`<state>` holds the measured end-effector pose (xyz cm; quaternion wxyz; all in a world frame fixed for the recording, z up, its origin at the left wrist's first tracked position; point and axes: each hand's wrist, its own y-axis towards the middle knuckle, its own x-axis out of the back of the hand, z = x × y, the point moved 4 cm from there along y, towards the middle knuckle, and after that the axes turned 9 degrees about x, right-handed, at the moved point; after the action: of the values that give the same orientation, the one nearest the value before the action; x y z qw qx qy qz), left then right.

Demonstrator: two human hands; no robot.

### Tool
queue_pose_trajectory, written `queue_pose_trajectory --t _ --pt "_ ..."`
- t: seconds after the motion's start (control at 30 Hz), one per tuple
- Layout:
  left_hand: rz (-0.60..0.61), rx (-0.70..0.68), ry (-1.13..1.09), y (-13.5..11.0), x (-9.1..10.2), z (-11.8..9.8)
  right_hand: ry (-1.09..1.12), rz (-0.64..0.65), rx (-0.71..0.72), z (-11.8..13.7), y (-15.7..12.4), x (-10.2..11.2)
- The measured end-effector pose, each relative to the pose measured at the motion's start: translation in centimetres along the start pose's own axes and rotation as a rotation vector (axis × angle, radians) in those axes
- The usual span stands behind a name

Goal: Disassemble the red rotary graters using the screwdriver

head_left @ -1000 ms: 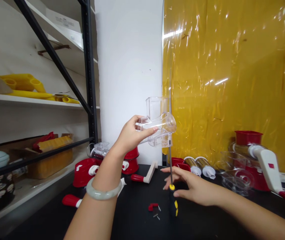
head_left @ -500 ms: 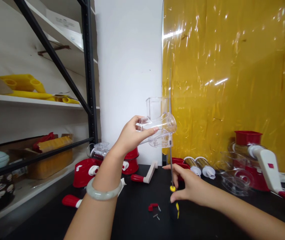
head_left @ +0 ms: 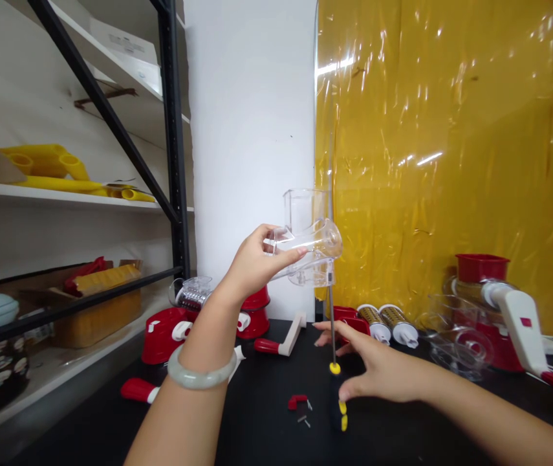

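Observation:
My left hand [head_left: 259,262] grips a clear plastic grater housing [head_left: 312,241], raised above the table with its square chute upward. Below the housing's right side a long-shafted screwdriver [head_left: 332,330] stands upright, its black and yellow handle down and its shaft meeting the housing. Where its tip sits is not clear. My right hand [head_left: 370,366] is open around the handle, thumb beside the handle and fingers spread behind the shaft; whether the thumb touches it I cannot tell. A small red part [head_left: 297,401] lies near the screwdriver with several tiny metal pieces [head_left: 304,421].
On the black table [head_left: 266,446] are a white crank with red grip [head_left: 286,343], red bases [head_left: 167,333], grater drums [head_left: 387,323] and more clear housings [head_left: 458,343]. An assembled red and white grater [head_left: 509,310] stands right. A black-framed shelf [head_left: 172,142] rises left.
The fingers of my right hand have spread, and the thumb has shifted right along the screwdriver handle. The handle has turned slightly. My left hand and the housing have stayed put.

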<state>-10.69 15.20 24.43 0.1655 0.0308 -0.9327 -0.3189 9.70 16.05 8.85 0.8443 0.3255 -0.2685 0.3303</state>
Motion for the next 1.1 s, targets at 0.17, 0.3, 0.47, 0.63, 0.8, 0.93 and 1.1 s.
queue_pose_trajectory --t 0.17,0.3,0.47,0.63,0.8,0.93,1.1 --pt "0.004 0.003 -0.001 0.0 0.0 0.0 0.081 -0.018 -0.009 -0.3 0.1 -0.1" --pt "0.004 0.002 0.011 0.0 0.0 0.1 -0.017 -0.067 -0.017 -0.2 0.1 0.2" --pt "-0.002 0.002 0.020 0.0 0.0 0.2 0.121 0.035 0.028 0.2 0.1 -0.4" --pt "0.000 -0.002 0.018 0.1 0.0 0.2 -0.047 -0.093 0.009 -0.5 0.2 -0.3" --pt "0.010 -0.006 0.008 0.1 0.0 0.4 0.071 0.068 0.020 0.7 -0.1 -0.1" --pt "0.004 -0.009 0.004 0.1 0.0 0.4 0.033 0.008 0.013 0.1 -0.1 -0.5" --pt "0.013 0.007 -0.006 0.1 -0.1 0.2 -0.144 -0.125 0.003 -0.7 0.3 -0.5"
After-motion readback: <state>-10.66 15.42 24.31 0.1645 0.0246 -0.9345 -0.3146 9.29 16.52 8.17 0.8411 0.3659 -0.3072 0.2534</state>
